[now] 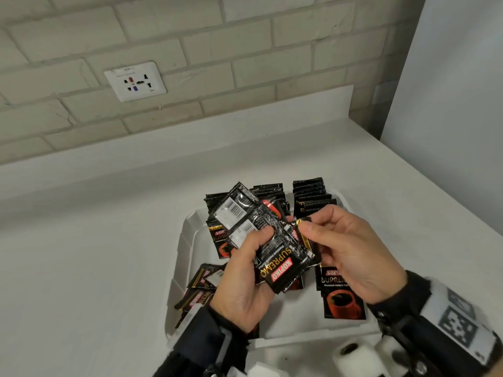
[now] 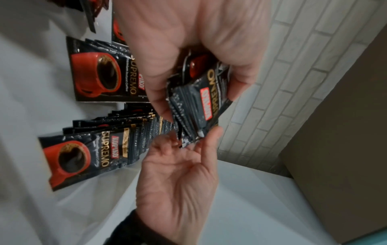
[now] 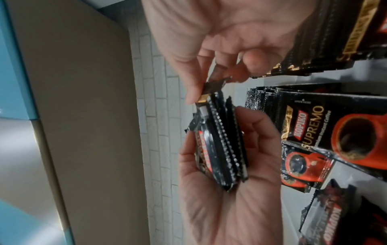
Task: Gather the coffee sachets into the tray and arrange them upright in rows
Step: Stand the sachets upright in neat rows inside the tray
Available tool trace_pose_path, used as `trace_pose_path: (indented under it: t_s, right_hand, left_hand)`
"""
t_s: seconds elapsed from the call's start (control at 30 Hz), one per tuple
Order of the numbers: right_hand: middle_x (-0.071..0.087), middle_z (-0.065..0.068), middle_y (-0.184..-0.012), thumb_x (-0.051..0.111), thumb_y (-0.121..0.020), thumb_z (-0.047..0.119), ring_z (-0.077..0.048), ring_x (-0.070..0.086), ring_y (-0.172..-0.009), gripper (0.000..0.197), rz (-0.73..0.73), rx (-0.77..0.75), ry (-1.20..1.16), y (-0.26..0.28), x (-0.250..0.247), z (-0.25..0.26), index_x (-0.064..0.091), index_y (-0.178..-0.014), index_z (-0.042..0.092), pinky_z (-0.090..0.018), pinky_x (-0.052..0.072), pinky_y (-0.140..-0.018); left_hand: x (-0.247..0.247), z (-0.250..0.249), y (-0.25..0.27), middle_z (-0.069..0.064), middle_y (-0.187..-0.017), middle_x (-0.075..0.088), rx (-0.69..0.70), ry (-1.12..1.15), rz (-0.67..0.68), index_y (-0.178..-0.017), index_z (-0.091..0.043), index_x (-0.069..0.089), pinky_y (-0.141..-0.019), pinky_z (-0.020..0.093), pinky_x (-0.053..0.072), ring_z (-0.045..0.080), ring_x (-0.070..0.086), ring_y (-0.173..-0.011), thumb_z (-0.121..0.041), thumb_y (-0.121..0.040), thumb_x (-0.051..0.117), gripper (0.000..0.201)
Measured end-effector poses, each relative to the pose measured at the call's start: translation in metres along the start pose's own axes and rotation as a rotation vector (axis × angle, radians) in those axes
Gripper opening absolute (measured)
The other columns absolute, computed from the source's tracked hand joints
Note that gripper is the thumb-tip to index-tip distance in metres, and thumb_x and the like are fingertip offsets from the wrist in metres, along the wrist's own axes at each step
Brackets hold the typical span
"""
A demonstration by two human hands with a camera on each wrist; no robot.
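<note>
My left hand (image 1: 258, 248) grips a fanned stack of black Kopiko coffee sachets (image 1: 275, 248) above the white tray (image 1: 187, 240). My right hand (image 1: 302, 227) pinches the top corner of one sachet in that stack. In the right wrist view the right hand (image 3: 206, 90) has thumb and forefinger on that corner, and the left hand (image 3: 230, 190) cups the stack (image 3: 220, 145). Rows of upright sachets (image 1: 310, 197) stand at the tray's far side, and one more row (image 1: 343, 297) stands near the front right. Several loose sachets (image 1: 201, 284) lie flat at the tray's left.
The tray sits on a white counter (image 1: 95, 240) against a brick wall with a socket plate (image 1: 135, 81). A grey panel (image 1: 449, 104) bounds the counter on the right. White rolls (image 1: 353, 355) lie near the front edge below the tray.
</note>
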State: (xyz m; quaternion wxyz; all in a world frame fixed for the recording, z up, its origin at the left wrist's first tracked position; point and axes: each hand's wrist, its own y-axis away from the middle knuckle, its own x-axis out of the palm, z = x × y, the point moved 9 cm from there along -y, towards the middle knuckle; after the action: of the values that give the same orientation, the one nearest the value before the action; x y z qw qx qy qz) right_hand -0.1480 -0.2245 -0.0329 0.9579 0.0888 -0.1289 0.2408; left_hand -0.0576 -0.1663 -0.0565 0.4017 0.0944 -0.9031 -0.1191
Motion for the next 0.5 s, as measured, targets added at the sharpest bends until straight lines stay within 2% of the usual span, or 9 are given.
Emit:
trace_pose_path:
  t_s: [0.03,0.1,0.17,0.23,0.33,0.43,0.5]
  right_hand:
    - [0.06,-0.003,-0.062,0.072,-0.056,0.021,-0.007,0.052,-0.049,0.018,0.002,-0.023,0.006,0.001,0.001,0.003,0.06,-0.067,0.014,-0.014,0.037,-0.04]
    - [0.063,-0.001,-0.063,0.072,-0.053,0.026,-0.007,0.057,-0.054,0.014,0.03,-0.071,0.07,0.002,0.005,0.008,0.064,-0.063,0.019,-0.015,0.045,-0.049]
    - [0.066,0.004,-0.065,0.072,-0.048,0.036,-0.008,0.06,-0.06,0.018,0.062,-0.081,0.152,0.004,0.009,0.011,0.068,-0.06,0.024,-0.017,0.048,-0.058]
    - [0.063,0.008,-0.059,0.068,-0.053,0.039,-0.003,0.056,-0.054,0.018,0.085,-0.059,0.188,0.002,0.008,0.012,0.067,-0.059,0.023,-0.013,0.043,-0.053]
    - [0.055,0.008,-0.06,0.059,-0.06,0.049,-0.005,0.049,-0.055,0.029,0.083,-0.013,0.196,-0.005,0.0,0.015,0.069,-0.065,0.023,-0.017,0.039,-0.051]
    - [0.062,0.007,-0.069,0.061,-0.066,0.042,-0.007,0.052,-0.058,0.03,0.164,0.008,0.325,-0.009,0.005,0.016,0.066,-0.085,0.02,-0.019,0.041,-0.05]
    - [0.063,0.005,-0.067,0.062,-0.078,0.03,-0.007,0.052,-0.052,0.014,0.216,0.005,0.436,-0.009,0.011,0.016,0.065,-0.085,0.018,-0.018,0.042,-0.048]
  left_hand:
    - [-0.002,0.003,0.001,0.018,-0.092,0.07,-0.019,-0.02,-0.008,-0.089,-0.003,0.073,-0.07,0.039,0.057,0.025,0.069,-0.073,-0.021,-0.06,0.071,0.034]
    - [-0.003,0.007,0.003,0.019,-0.089,0.069,-0.064,-0.074,-0.017,-0.086,-0.001,0.073,-0.07,0.04,0.057,0.026,0.068,-0.071,-0.019,-0.06,0.074,0.032]
    - [-0.007,0.01,0.003,0.02,-0.094,0.068,-0.086,-0.129,-0.038,-0.099,0.0,0.068,-0.073,0.042,0.056,0.028,0.067,-0.074,-0.016,-0.058,0.074,0.044]
    - [-0.008,0.007,0.004,0.021,-0.097,0.069,-0.063,-0.167,-0.051,-0.104,-0.003,0.064,-0.075,0.043,0.056,0.029,0.068,-0.077,-0.012,-0.061,0.068,0.044]
    - [-0.006,0.001,0.006,0.02,-0.098,0.07,-0.007,-0.239,-0.047,-0.097,-0.009,0.066,-0.076,0.043,0.056,0.029,0.069,-0.079,-0.008,-0.062,0.066,0.035]
    - [-0.004,-0.002,0.007,0.017,-0.096,0.071,0.028,-0.319,-0.022,-0.102,-0.008,0.063,-0.071,0.039,0.059,0.028,0.069,-0.08,-0.005,-0.063,0.065,0.04]
    - [-0.003,-0.003,0.009,0.016,-0.095,0.071,0.038,-0.356,-0.014,-0.104,-0.007,0.062,-0.067,0.036,0.058,0.027,0.07,-0.08,-0.002,-0.067,0.069,0.038]
